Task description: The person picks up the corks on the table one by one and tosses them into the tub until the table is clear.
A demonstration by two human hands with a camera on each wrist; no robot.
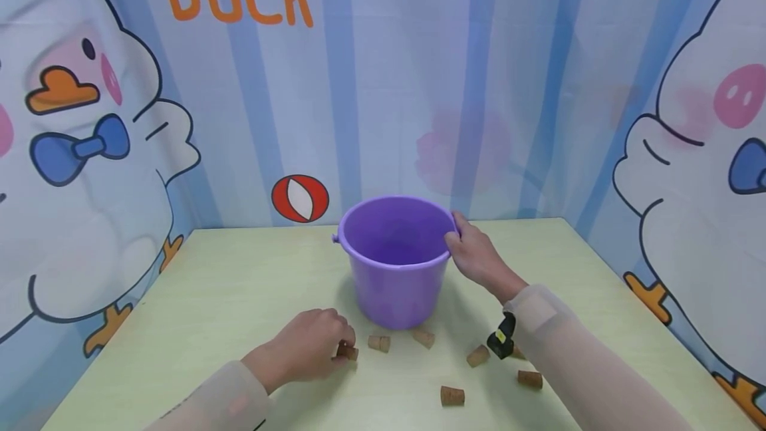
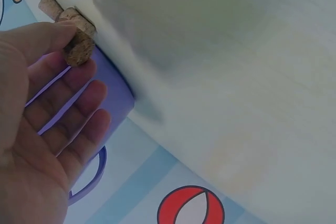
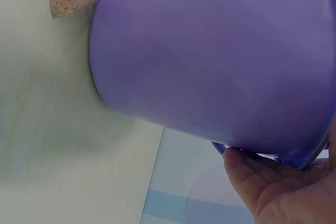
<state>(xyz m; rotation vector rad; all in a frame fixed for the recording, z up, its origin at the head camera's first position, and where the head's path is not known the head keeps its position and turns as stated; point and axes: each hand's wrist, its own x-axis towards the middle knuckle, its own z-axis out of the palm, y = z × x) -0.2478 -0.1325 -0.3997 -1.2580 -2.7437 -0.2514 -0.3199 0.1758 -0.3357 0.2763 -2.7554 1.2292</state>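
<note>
A purple bucket [image 1: 397, 294] stands upright on the table, its mouth facing up. My right hand [image 1: 479, 251] grips the bucket's rim at the right side; the right wrist view shows the fingers [image 3: 244, 179] by the rim and handle. At the near left of the bucket, my left hand [image 1: 308, 344] pinches a brown cork [image 2: 80, 51] between thumb and fingertips, low over the table. The other left fingers [image 2: 79, 114] are spread loosely. Close by, a second cork [image 1: 379, 343] and a third cork [image 1: 423, 338] lie in front of the bucket.
More corks lie toward the right: one cork [image 1: 477, 356] near the black wrist camera [image 1: 501, 338], one cork [image 1: 529, 379] by the sleeve and one cork [image 1: 452, 396] nearer the front. A printed duck curtain [image 1: 389, 85] hangs behind the pale table [image 1: 251, 271].
</note>
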